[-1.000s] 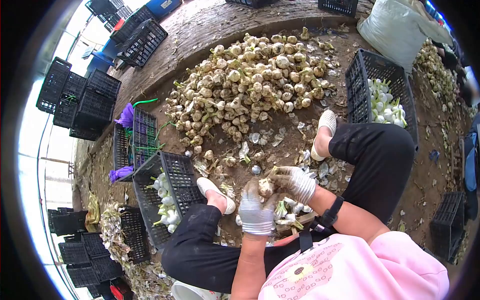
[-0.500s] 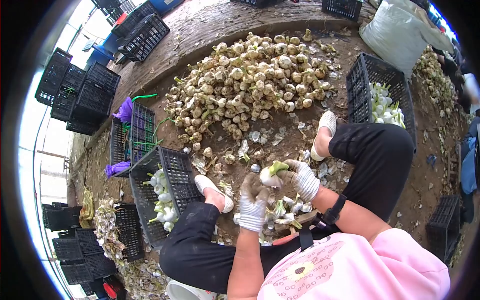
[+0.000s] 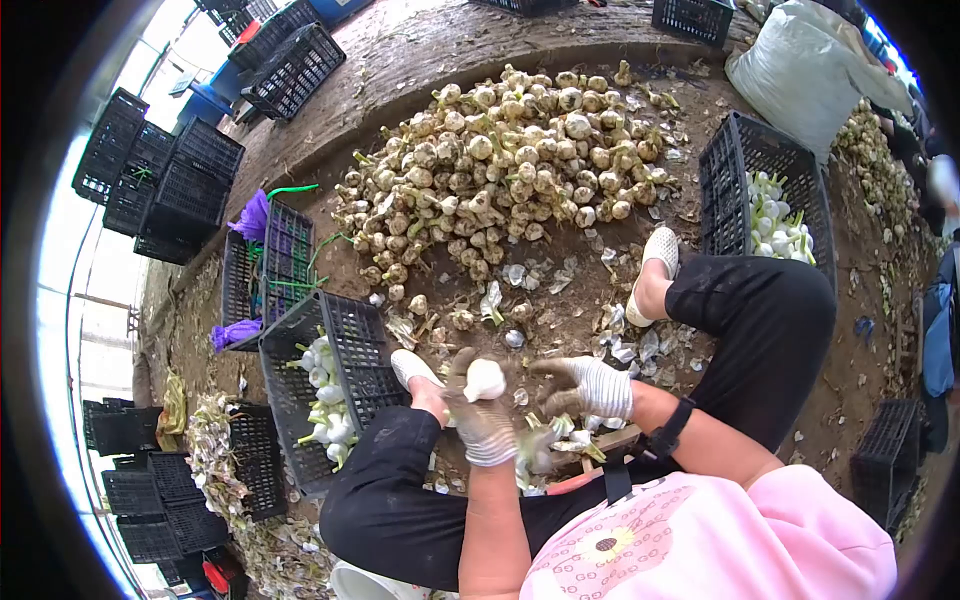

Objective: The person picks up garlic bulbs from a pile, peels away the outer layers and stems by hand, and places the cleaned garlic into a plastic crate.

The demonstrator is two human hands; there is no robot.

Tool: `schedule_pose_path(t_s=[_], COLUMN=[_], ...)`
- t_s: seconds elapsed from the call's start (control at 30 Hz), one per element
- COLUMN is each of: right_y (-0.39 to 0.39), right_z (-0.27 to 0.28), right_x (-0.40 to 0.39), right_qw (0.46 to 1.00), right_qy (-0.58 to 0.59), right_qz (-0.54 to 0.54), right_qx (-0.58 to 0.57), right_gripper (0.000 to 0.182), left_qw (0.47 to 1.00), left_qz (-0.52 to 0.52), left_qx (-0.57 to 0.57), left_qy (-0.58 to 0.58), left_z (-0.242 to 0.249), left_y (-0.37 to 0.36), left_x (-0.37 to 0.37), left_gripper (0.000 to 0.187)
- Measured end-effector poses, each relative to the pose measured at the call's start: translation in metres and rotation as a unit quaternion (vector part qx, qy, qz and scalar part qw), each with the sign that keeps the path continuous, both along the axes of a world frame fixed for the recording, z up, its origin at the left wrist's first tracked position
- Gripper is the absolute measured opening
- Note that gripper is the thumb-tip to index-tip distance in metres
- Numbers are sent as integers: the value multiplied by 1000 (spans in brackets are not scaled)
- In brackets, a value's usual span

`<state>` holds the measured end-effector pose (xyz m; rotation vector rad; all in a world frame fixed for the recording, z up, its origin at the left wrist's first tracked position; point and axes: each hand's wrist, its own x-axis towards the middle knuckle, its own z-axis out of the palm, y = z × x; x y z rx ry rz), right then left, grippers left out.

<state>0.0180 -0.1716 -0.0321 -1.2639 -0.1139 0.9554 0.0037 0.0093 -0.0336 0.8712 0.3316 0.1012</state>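
A peeled white garlic bulb (image 3: 486,380) rests in my left hand (image 3: 482,420), which wears a dirty striped work glove with its fingers around the bulb. To its right, my right hand (image 3: 583,388), gloved the same way, has its fingers apart and holds nothing. A pale, motion-blurred scrap (image 3: 537,448) is below and between the hands. Trimmed green-and-white garlic pieces (image 3: 575,440) lie under my right hand, beside a wooden piece (image 3: 618,438) and a reddish object (image 3: 573,483) whose kind I cannot make out.
Ahead lies a large heap of unpeeled garlic (image 3: 500,170). Black crates with cleaned garlic stand at left (image 3: 375,360) and right (image 3: 720,190). A white sack (image 3: 795,75) is at the upper right, and stacked crates (image 3: 185,190) stand far left. Peelings litter the ground.
My hands have moved apart. The garlic bulb went from between both hands into my left hand, and its green stem no longer shows. A blurred scrap has appeared below.
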Motion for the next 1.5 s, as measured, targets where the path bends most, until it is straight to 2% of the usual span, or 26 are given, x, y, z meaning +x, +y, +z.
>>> schedule_pose_path(t_s=[0.03, 0.07, 0.13, 0.2, 0.23, 0.27, 0.3, 0.5, 0.53, 0.57, 0.6, 0.63, 0.77, 0.83, 0.87, 0.9, 0.97, 1.03, 1.07, 1.1, 1.13, 1.17, 1.2, 1.23, 1.37, 1.5], right_y=[8, 9, 6, 1, 0, -1, -1, 5, 4, 2, -3, -3, -4, -3, -4, -7, -13, -13, -17, -21, -23, -26, -30, -34, -41, -42], right_z=[0, 2, -3, -6, 0, -3, -7, -11, -10, -8, -6, -6, -6, 0, 6, 3, -4, -4, -3, -3, -7, -9, -11, -13, -3, -3], right_x=[-3, -1, 3, 8, 8, 6, 6, 2, 3, 3, 5, 3, 3, 4, 6, 4, 0, 0, 0, 1, 2, 3, 4, 5, 8, 8], right_qw=[992, 989, 976, 978, 979, 982, 984, 988, 989, 989, 992, 989, 977, 972, 989, 991, 988, 981, 978, 973, 955, 959, 963, 966, 978, 969], right_qy=[28, 28, 93, 50, 37, 25, 11, -4, -1, 2, -33, -20, 48, 94, 92, 49, -37, 9, 22, 33, 86, 69, 52, 36, 43, 26], right_qz=[-104, -115, -164, -188, -193, -185, -175, -153, -150, -147, -123, -129, -133, -126, -96, -87, -69, -115, -139, -162, -184, -189, -195, -201, -164, -207], right_qx=[58, 84, 108, 77, 54, 41, 31, 7, 12, 15, 24, 65, 162, 174, 64, 87, 133, 155, 156, 159, 217, 198, 178, 156, 125, 131], right_gripper=[68, 65, 56, 49, 47, 46, 45, 43, 43, 43, 45, 47, 57, 64, 59, 57, 52, 50, 49, 49, 47, 47, 47, 47, 47, 42], left_qw=[997, 977, 969, 959, 948, 871, 759, 643, 678, 791, 899, 963, 986, 986, 987, 988, 976, 936, 947, 990, 988, 940, 923, 858, 767, 672], left_qz=[28, -27, -71, -114, -74, -86, -94, -94, -85, -79, -91, -100, -89, -99, -96, -92, -42, -64, -70, -88, -103, -112, -178, -167, -126, -107], left_qx=[76, 204, 228, 246, 305, 476, 631, 748, 718, 603, 429, 233, 71, 79, 63, 48, -179, -346, -314, -107, 105, 314, 330, 486, 613, 707], left_qy=[3, -57, -62, -77, -44, -91, -135, -138, -136, -70, 12, 93, 125, 110, 110, 111, 115, -9, -17, 15, 45, 72, 91, -25, -143, -193], left_z=[6, 15, 7, 3, 5, 8, 16, 24, 19, -1, -1, -1, -2, -6, -7, -2, 19, 15, 7, -2, -9, -15, -11, -11, 17, 25], left_y=[-17, -30, -26, -28, -26, -18, -11, -16, -13, -11, -5, 3, 9, 7, 7, 4, 3, 20, 31, 29, 23, 17, 2, -9, -52, -64], left_x=[-2, -10, -16, -12, -11, -9, -5, -3, -1, -3, -1, 2, -5, -7, -8, -8, 0, 8, 11, 11, 12, 11, 7, 4, 11, 20], left_gripper=[70, 78, 73, 70, 47, 35, 24, 8, 3, 3, 4, 6, 11, 12, 12, 12, 7, 6, 9, 12, 15, 17, 36, 43, 29, 19])
